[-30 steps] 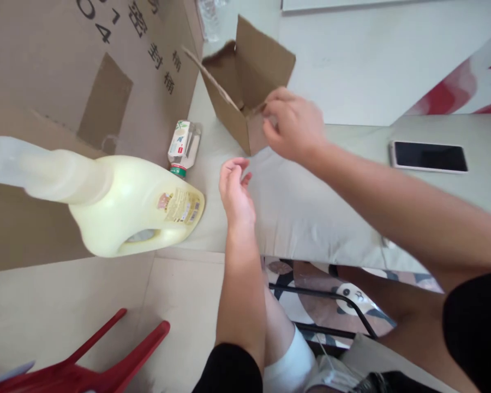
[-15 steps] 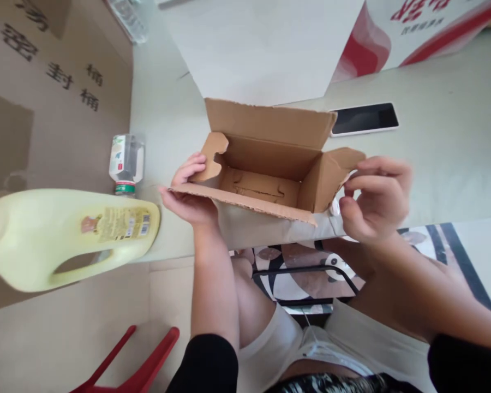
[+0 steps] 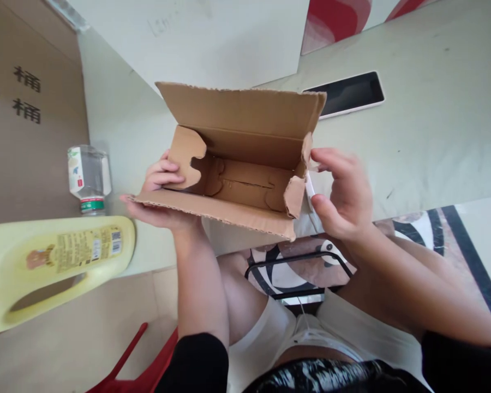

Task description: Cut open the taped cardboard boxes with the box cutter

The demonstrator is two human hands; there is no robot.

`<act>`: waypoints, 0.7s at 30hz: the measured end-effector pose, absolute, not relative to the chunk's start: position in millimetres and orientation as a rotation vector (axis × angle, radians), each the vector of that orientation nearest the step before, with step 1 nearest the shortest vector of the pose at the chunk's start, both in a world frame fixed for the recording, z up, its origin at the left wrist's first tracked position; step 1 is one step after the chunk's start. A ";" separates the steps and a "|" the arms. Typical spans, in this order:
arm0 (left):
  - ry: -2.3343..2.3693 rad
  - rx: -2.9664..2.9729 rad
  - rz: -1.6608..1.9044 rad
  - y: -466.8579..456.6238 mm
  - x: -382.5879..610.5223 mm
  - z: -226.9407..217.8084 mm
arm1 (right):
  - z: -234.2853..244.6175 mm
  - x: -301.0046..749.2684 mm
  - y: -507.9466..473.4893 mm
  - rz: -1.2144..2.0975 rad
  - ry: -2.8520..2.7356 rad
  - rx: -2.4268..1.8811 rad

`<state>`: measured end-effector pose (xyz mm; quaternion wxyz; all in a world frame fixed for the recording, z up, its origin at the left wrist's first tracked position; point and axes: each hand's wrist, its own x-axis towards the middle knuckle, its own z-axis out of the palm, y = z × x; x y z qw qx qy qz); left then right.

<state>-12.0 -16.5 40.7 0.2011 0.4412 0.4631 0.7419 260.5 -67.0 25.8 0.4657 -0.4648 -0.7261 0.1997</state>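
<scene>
Left hand: closed on the left end of a cardboard box; fingertips lie over the notched flap, palm below the front flap. This grip probably takes most of the load.
Right hand: fingers parted, thumb and forefinger beside the right end flap. Contact cannot be confirmed from here; the placement suits steadying that end.
Cardboard box: between the two hands, in front of the person, opening tilted up, likely to give a view inside. Flaps stand splayed; cut lines show on its floor. Support beneath is hidden.
Small white object: partly covered, between box and right hand; not identifiable.
Yellow jug: at left, near the table edge, handle facing the person, presumably for easy grasping.
Clear bottle: just beyond the jug, green cap toward the person.
Phone: on the tabletop behind the box, screen up, seemingly set aside.
Large carton: left, beyond jug and bottle.
White panel: farthest, behind the box's raised back flap.
</scene>
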 end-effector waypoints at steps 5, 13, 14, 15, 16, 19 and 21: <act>1.102 1.258 2.054 -22.3 -12.2 39.4 | 36.4 260.8 -65.1 0.368 -1.774 -1.110; 1.104 1.257 2.138 -12.0 -9.9 31.0 | 23.1 264.9 -53.5 0.524 -1.754 -0.873; 1.116 1.257 2.136 -11.2 -9.9 29.9 | 22.4 265.6 -53.2 0.542 -1.751 -0.866; 1.131 1.265 2.118 -11.0 -9.7 29.0 | 22.4 266.1 -53.5 0.555 -1.742 -0.870; 1.143 1.282 2.108 -11.4 -9.3 28.6 | 22.8 266.1 -54.3 0.558 -1.728 -0.874; 1.238 1.372 2.037 -14.3 -7.3 28.5 | 23.9 262.6 -58.5 0.548 -1.692 -0.905; 1.318 1.394 1.986 -15.6 -6.6 28.2 | 23.4 258.6 -61.2 0.565 -1.621 -0.880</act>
